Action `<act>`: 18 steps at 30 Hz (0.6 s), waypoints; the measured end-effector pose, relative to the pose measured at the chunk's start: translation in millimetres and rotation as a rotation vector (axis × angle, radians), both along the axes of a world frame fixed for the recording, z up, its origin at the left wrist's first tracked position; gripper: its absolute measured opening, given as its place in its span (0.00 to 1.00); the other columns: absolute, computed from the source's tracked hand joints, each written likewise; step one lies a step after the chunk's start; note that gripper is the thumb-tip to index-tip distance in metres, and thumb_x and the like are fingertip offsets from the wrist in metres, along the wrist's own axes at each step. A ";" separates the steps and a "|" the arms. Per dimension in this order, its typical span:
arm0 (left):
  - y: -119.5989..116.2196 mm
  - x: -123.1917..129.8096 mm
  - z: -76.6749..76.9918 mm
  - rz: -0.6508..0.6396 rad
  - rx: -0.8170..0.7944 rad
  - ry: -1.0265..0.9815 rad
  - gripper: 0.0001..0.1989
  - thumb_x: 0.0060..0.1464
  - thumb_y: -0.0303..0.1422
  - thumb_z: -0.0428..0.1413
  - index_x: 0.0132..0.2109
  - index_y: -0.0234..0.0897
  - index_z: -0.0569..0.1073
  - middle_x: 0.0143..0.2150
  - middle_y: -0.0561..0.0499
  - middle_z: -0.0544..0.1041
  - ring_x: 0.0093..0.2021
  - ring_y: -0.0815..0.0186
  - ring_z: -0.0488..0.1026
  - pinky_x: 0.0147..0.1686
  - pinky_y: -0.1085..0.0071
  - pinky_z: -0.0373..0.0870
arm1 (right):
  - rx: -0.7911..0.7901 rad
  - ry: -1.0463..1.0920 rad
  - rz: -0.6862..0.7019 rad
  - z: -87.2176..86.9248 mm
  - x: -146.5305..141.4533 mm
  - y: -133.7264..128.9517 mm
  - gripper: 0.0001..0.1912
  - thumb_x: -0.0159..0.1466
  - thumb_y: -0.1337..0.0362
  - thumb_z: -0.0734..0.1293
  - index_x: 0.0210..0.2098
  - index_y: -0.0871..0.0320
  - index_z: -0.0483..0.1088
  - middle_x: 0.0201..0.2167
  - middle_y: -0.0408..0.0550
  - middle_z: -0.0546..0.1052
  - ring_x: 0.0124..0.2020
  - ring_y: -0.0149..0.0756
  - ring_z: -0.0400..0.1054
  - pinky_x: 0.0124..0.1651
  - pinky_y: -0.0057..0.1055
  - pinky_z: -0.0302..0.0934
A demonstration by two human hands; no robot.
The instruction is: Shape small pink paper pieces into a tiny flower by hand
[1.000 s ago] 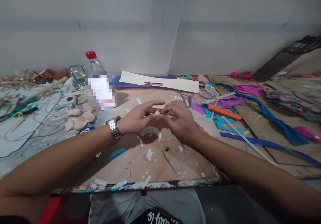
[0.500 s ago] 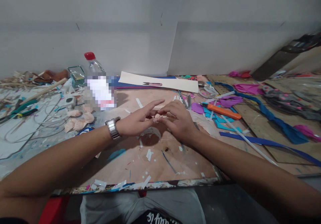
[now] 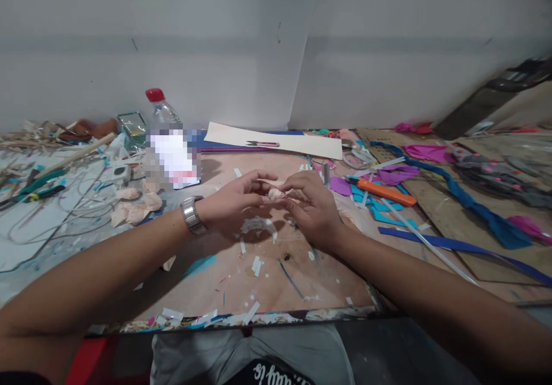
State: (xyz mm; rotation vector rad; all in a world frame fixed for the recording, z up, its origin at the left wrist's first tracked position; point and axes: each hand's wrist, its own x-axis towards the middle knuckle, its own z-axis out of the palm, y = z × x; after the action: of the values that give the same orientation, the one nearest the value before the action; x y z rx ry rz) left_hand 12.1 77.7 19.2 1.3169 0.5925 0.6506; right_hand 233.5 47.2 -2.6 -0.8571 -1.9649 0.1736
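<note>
At far left we list a heap of sticks (image 3: 21,141), cut off by the picture's edge, and green-handled pliers (image 3: 45,183), their near end also cropped. Next, a small white box (image 3: 122,174) with grey cable, then crumpled pale pink scraps (image 3: 137,209). Item: a bottle (image 3: 163,111), red-capped, its lower part lost behind blurred blocks; a phone (image 3: 172,156), likewise blurred, its screen unreadable.

We record the left hand (image 3: 230,204), a metal watch (image 3: 192,214) on its wrist: thumb at the left edge of a small pale pink piece (image 3: 275,194), fingers curving behind. Their tips are partly hidden, so we cannot tell whether they grip. The piece sits between both hands, above the table (image 3: 267,287); its shape is hard to make out. A clear curved scrap (image 3: 259,227) lies below. Beyond, snips (image 3: 263,144) rest on a cream strip (image 3: 306,147).

The right hand (image 3: 313,209) pinches the piece between thumb and forefinger; we cannot see its other fingertips well. Rightward: an orange knife (image 3: 386,192), a blue ribbon (image 3: 452,244) and a dark container (image 3: 478,103), tilted, smeared and cropped.
</note>
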 end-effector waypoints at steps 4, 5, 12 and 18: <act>-0.1 -0.7 2.2 -0.002 0.037 0.117 0.11 0.60 0.38 0.65 0.43 0.34 0.77 0.38 0.50 0.78 0.36 0.69 0.75 0.40 0.69 0.73 | -0.004 0.045 -0.003 -1.2 0.1 -0.2 0.08 0.71 0.55 0.69 0.44 0.51 0.71 0.40 0.49 0.78 0.45 0.45 0.72 0.50 0.46 0.64; -1.0 -0.7 3.2 -0.004 0.049 0.129 0.12 0.60 0.39 0.65 0.41 0.34 0.77 0.36 0.50 0.77 0.35 0.69 0.74 0.38 0.69 0.72 | -0.008 0.044 -0.004 -1.9 0.1 -0.2 0.08 0.71 0.54 0.69 0.43 0.51 0.71 0.41 0.49 0.78 0.44 0.45 0.71 0.50 0.46 0.64; -3.3 -0.3 6.1 0.073 0.087 0.115 0.11 0.58 0.37 0.67 0.38 0.34 0.76 0.34 0.52 0.77 0.34 0.71 0.73 0.37 0.72 0.69 | -0.001 0.041 0.018 -1.4 -0.1 -1.1 0.09 0.72 0.54 0.68 0.44 0.51 0.69 0.40 0.48 0.77 0.44 0.44 0.71 0.49 0.44 0.63; -2.4 -0.1 7.0 0.067 -0.115 0.036 0.14 0.53 0.38 0.69 0.36 0.34 0.76 0.36 0.51 0.78 0.36 0.70 0.74 0.39 0.72 0.70 | 0.029 0.025 0.039 -1.1 0.4 -0.8 0.09 0.72 0.54 0.68 0.45 0.51 0.69 0.40 0.48 0.77 0.44 0.44 0.71 0.49 0.44 0.62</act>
State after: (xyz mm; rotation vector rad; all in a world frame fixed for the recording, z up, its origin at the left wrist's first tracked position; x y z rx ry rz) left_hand 12.0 75.3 26.2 1.2078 0.6960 0.6389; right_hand 233.9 46.4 -3.7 -0.7945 -1.9568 0.1778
